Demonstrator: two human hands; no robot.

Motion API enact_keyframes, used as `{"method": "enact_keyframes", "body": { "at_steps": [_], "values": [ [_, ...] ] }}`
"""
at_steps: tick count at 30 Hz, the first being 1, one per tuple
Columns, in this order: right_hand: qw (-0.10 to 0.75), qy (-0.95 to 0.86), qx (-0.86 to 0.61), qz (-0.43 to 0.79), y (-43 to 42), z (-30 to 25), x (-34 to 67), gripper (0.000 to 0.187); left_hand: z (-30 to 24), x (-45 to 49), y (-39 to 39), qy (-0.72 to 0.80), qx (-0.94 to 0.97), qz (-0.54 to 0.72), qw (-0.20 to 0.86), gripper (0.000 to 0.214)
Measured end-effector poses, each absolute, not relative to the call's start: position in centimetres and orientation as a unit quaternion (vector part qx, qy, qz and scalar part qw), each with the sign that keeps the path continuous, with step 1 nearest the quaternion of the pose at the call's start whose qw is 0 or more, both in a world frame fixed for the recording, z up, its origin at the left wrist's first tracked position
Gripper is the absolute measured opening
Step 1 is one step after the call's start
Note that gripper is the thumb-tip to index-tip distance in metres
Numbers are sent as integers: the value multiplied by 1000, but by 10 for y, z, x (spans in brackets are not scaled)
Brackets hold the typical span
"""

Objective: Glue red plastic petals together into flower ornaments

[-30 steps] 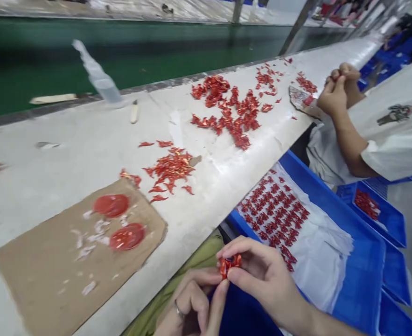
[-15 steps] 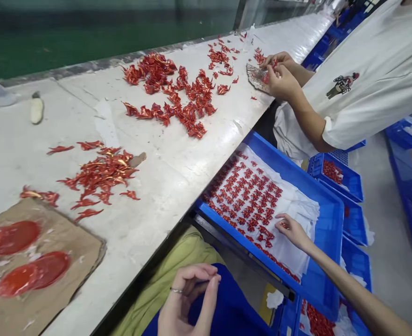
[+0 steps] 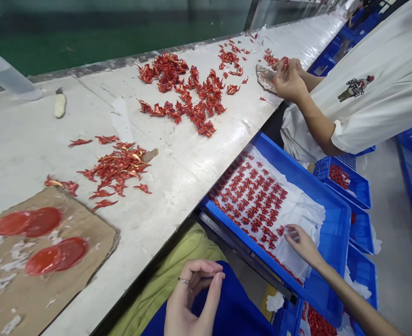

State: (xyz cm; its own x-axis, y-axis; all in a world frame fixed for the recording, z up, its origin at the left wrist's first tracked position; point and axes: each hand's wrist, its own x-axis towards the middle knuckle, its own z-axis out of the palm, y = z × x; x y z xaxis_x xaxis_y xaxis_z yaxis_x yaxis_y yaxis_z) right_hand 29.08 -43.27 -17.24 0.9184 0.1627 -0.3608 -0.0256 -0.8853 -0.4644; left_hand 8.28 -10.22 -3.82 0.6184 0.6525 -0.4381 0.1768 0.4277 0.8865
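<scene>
1. Our right hand (image 3: 303, 245) lies wide open, fingers spread, on white tissue paper (image 3: 307, 210) in a blue plastic tray (image 3: 331, 261), just beside rows of small red foil pieces (image 3: 258, 200).
2. Our ringed left hand (image 3: 192, 294) curls narrow over our lap; we cannot tell whether it holds anything.
3. A co-worker's hands (image 3: 288, 77) are near loose red foil scraps (image 3: 206, 98) on the white counter (image 3: 185, 191).

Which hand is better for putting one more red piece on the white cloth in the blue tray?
Probably the right hand: it rests on the white cloth, beside the rows of red foil pieces in the blue tray. The left hand sits farther back, pinched together above the lap.
</scene>
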Motion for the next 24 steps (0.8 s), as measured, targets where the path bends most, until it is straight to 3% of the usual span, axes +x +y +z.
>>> {"method": "enact_keyframes", "body": {
  "at_steps": [12,19,24],
  "values": [
    [231,-145,-950,152,-406,-184,276,31,-41,73,-97,400,498,160,753,37],
    [220,-231,-947,34,-360,-132,287,31,-48,70,-95,402,494,182,749,46],
    [258,-339,-904,-51,-236,-59,328,29,-57,66,-95,416,499,207,732,53]
  ]
}}
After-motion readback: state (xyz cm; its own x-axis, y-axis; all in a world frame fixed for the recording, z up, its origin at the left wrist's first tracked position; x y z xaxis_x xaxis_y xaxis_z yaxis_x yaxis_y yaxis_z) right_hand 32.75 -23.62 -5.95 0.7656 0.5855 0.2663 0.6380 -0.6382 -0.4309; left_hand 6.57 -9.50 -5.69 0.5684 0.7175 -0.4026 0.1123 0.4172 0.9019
